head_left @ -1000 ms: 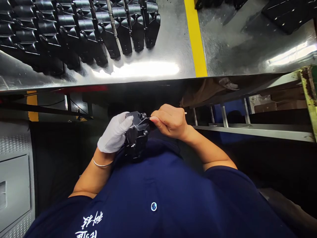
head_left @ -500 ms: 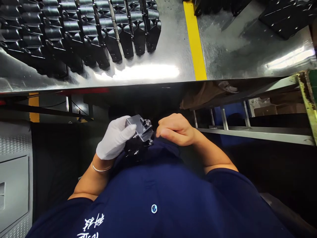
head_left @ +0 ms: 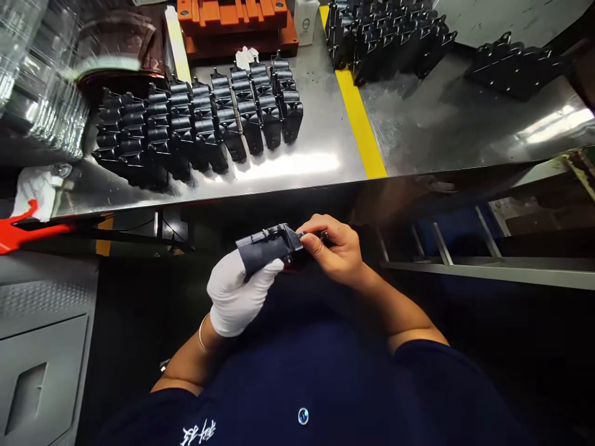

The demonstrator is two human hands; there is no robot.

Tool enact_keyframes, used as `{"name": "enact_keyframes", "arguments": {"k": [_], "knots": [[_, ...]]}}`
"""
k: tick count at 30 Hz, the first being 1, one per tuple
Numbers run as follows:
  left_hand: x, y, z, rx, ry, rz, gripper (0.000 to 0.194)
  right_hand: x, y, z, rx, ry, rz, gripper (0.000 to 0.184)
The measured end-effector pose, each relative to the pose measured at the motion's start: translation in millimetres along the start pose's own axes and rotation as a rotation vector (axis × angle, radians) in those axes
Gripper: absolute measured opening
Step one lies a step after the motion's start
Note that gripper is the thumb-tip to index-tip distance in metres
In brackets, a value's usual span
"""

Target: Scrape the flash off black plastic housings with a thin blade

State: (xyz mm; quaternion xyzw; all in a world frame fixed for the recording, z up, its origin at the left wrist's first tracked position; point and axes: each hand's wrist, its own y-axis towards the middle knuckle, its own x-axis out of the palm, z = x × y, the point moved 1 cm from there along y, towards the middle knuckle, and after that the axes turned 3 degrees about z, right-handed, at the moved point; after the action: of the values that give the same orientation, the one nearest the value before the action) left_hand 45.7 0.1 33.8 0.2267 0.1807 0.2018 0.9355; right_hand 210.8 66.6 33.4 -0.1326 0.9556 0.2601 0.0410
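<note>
My left hand, in a white glove, is closed round a black plastic part held below the table's front edge, close to my body. My bare right hand pinches the right end of that same part with thumb and fingers curled. A thin tool seen earlier in the right hand does not show now. Rows of matching black parts stand on the shiny metal table ahead of me.
A yellow stripe crosses the table. More black parts lie at the back right, another group farther right. An orange fixture stands at the back, clear plastic at the left, a white rag and red tool at the left edge.
My head has tilted up, showing more of the table. The black part has been turned in my left hand and now lies lengthwise; my right hand has closed onto its right end.
</note>
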Motion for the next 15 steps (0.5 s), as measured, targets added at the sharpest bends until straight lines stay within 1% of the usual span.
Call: {"name": "enact_keyframes", "arguments": {"k": [2,3,5,7,9,10,12,15], "knots": [[0.2,0.0,1.8,0.021,0.009,-0.014,0.013,-1.1,-0.1,-0.3,0.023,-0.004,-0.004,0.009],[-0.2,-0.4,2.0,0.006,0.016,-0.019,0.013,-1.5,-0.3,-0.4,0.031,-0.009,-0.009,0.009],[-1.6,-1.3,1.1,-0.083,0.025,-0.025,0.014,-2.0,-1.1,-0.7,0.04,-0.026,-0.02,0.01],[-3.6,-1.9,-1.0,-0.227,0.005,-0.027,0.017,-2.1,-1.7,-1.4,0.027,-0.047,-0.04,0.01],[-6.6,-1.2,-3.3,-0.358,-0.047,-0.028,0.021,-2.7,-1.5,-2.2,-0.014,-0.053,-0.075,0.01],[-8.4,-0.3,-4.4,-0.401,-0.077,-0.032,0.022,-3.5,-1.0,-2.4,-0.044,-0.048,-0.099,0.01],[-12.6,2.2,-6.6,-0.447,-0.13,-0.054,0.022,-6.5,0.7,-2.6,-0.11,-0.044,-0.156,0.015],[-18.7,4.8,-10.6,-0.5,-0.142,-0.108,0.026,-13.8,4.9,-2.2,-0.181,-0.122,-0.251,0.032]]}}
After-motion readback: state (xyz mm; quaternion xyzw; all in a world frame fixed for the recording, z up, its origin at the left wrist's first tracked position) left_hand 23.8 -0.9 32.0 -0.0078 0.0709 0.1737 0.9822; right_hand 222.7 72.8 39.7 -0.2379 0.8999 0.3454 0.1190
